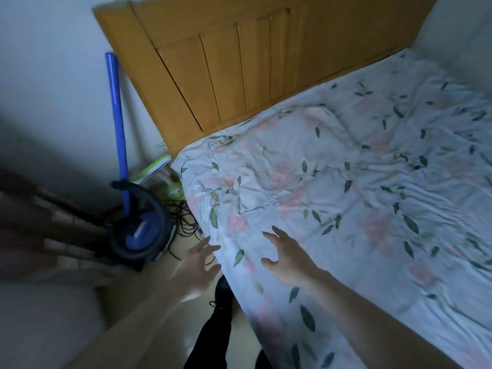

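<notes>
Below the headboard (239, 75): floral bedsheet (346, 182), likely soft and light, best pinched at its edge; left hand (198, 265), right hand (286, 259) spread, empty.

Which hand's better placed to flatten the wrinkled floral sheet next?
Right, probably. The right hand is spread open over the floral sheet, just short of its wrinkles. The left hand is at the sheet's edge, mostly off it.

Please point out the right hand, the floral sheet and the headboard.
right hand (289, 257): head view, back of hand.
floral sheet (346, 182): head view, wrinkled middle.
headboard (239, 62): head view, slatted panel.
</notes>
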{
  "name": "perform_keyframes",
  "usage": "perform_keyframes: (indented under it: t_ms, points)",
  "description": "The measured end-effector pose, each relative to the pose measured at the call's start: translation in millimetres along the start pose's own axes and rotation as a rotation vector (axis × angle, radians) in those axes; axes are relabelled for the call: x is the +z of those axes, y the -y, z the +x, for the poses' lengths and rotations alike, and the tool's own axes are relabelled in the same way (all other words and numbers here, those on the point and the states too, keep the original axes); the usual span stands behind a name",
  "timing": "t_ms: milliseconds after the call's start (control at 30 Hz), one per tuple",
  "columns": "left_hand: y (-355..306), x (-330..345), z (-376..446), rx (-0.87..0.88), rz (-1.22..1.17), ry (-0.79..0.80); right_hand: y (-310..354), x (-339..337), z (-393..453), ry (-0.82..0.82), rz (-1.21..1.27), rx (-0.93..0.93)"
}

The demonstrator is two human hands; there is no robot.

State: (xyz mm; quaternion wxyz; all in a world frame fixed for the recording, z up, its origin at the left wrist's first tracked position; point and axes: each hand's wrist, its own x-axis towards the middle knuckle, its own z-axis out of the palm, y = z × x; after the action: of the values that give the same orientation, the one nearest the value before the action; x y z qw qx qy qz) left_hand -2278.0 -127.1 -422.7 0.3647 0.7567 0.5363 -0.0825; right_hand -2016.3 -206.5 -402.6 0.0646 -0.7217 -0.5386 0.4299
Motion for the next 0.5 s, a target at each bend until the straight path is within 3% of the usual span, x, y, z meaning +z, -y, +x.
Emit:
perform_keyframes:
  t_ms: [233,500]
  points:
    - [-40.0,-3.6,-163.0,0.127,0.034,0.035,19.5,24.4,-174.8,-0.097,0.103,0.023]
    - [-68.3,31.2,-246.7,0.346,0.173,0.052,11.9,79.9,-314.7,-0.198,0.151,0.12]
